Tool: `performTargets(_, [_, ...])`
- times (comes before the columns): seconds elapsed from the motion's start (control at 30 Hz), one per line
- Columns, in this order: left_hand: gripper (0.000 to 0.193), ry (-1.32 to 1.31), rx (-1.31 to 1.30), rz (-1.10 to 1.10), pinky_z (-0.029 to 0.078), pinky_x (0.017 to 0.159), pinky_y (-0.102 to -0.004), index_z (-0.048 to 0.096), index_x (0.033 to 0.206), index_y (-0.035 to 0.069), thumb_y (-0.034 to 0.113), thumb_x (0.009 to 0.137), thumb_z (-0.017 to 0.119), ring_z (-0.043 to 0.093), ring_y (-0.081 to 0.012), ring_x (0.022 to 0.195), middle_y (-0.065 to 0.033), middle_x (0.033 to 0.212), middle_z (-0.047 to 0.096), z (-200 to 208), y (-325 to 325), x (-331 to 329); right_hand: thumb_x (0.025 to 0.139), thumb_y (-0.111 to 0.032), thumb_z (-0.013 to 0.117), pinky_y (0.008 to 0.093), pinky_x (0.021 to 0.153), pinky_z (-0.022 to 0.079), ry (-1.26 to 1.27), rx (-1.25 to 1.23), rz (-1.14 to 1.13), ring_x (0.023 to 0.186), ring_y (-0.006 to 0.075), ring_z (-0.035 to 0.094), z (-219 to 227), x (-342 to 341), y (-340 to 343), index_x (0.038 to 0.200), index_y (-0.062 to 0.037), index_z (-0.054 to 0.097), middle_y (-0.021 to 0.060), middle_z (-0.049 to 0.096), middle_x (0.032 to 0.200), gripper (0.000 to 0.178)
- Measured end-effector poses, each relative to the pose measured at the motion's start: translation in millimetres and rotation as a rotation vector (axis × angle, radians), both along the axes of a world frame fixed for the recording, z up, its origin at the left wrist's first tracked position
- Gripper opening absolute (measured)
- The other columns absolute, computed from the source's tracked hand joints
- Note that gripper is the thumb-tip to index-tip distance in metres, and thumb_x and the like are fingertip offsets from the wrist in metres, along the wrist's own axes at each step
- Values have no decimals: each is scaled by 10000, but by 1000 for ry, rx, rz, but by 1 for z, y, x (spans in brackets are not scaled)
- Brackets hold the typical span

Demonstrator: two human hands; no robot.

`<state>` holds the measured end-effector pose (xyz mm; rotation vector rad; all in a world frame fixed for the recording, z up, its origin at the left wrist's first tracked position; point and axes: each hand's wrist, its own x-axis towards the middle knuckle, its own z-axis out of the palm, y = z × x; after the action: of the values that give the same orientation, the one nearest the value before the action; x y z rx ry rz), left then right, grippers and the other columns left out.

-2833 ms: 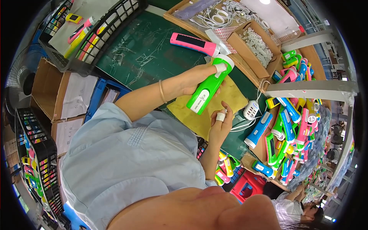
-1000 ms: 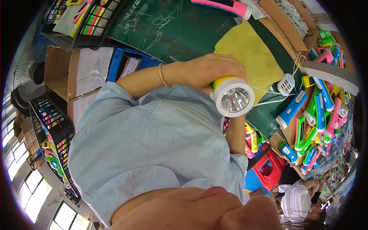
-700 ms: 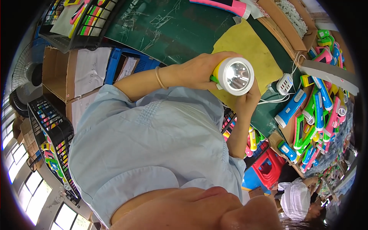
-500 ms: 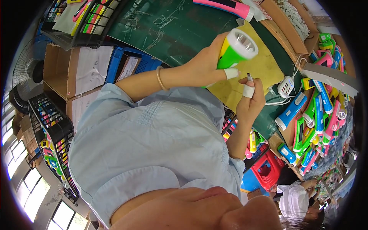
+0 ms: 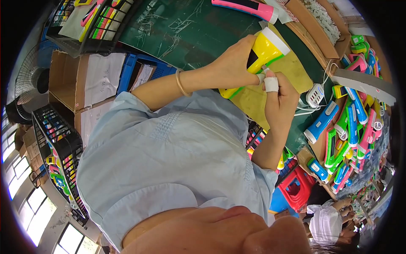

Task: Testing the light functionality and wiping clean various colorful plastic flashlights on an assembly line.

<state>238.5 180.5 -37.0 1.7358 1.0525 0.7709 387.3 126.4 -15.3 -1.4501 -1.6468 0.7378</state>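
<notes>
Held over the yellow sheet (image 5: 294,67) on the bench is a yellow and green flashlight (image 5: 267,47) with a white head, now lying with its yellow side up. My left hand (image 5: 234,63) is wrapped round its body, a white tape on the thumb. A small metal-tipped USB plug (image 5: 265,67) is pinched in my right hand (image 5: 281,89), whose thumb is also taped. Its tip is at the flashlight's side, close to my left thumb. Whether the tip is inserted I cannot tell. The flashlight's lens faces away from view.
A pink flashlight (image 5: 249,9) lies on the green bench (image 5: 169,31). To the right stand a white multi-port USB charger (image 5: 315,95) with cables and a heap of coloured flashlights (image 5: 351,122). Black baskets (image 5: 76,42) and a cardboard box (image 5: 63,80) are on the left.
My left hand has rolled the flashlight so its yellow side shows and its lens turned away. My right hand has brought the USB plug up and left against it.
</notes>
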Motion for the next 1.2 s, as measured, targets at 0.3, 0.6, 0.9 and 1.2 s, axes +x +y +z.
performTargets(0.3, [627, -15, 104, 130, 453, 662, -332, 353, 1132, -10, 120, 637, 717, 566, -266, 768, -156, 877, 539, -3, -5, 14, 823, -125, 563, 380, 471, 378, -337, 183, -183, 529, 329, 507, -6, -15, 6, 745, -3, 505, 149, 510, 618, 156])
performTargets(0.6, [592, -555, -422, -84, 426, 839, -322, 368, 1219, 6, 180, 744, 675, 502, -178, 954, -86, 1033, 494, -7, 36, -9, 730, 68, 397, 274, 661, 453, -321, 514, -671, 792, 184, 601, 19, -3, -24, 1096, 0, 573, 119, 634, 921, 412])
performTargets(0.9, [895, -1109, -560, -463, 284, 1027, -406, 207, 1367, 19, 322, 681, 697, 411, -281, 1172, -113, 1234, 427, -17, 38, 7, 727, -243, 704, 351, 537, 460, -444, 226, -295, 660, 303, 591, -10, -25, -14, 977, -53, 547, 144, 561, 774, 351])
performTargets(1.2, [654, 372, 796, 262, 358, 928, -402, 430, 1252, 80, 238, 684, 713, 422, -338, 1097, -145, 1178, 476, -48, 142, -66, 811, -402, 554, 294, 439, 409, 20, 62, -1259, 505, 192, 544, 20, 250, 16, 909, 98, 574, 131, 624, 701, 509])
